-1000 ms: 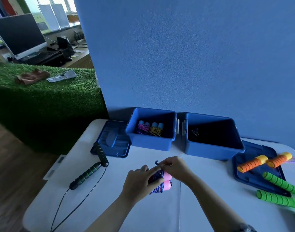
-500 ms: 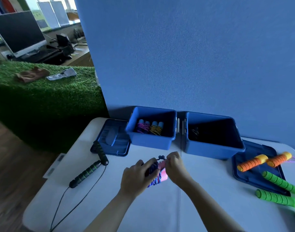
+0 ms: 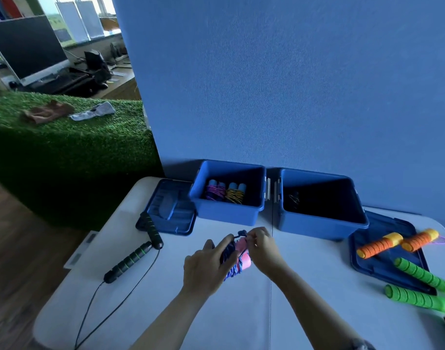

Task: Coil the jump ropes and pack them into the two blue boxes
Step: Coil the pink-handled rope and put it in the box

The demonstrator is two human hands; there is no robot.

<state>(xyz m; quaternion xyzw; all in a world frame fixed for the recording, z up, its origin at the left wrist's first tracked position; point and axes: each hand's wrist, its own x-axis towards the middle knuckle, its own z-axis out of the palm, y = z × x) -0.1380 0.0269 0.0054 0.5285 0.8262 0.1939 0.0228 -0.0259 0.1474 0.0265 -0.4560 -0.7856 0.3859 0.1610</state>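
On the far left of the white bench (image 3: 145, 311) I see a jump rope with black foam handles ringed in green (image 3: 130, 260), its thin black cord trailing off the near edge, uncoiled. Beside it lies a dark blue box lid (image 3: 169, 210), then the left blue plastic box (image 3: 229, 215) with two coiled ropes standing inside.

In front of that box, my left hand (image 3: 206, 267) is curled around the pink-handled rope bundle with purple-blue braided cord (image 3: 237, 258), clamping the coils against the handles. My right hand (image 3: 263, 248) pinches the dark cord end just above the bundle, apparently tucking or knotting it.

The right blue plastic box (image 3: 322, 223) looks nearly empty; its contents are too dark to tell. Further right, orange-and-yellow handles (image 3: 379, 245) rest on a second lid, green ribbed handles (image 3: 423, 275) partly over its near edge.

My worry: if the pinched end slips before it locks, the wraps could spring loose. Loosening the left hand's hold early would cause the same unravelling.
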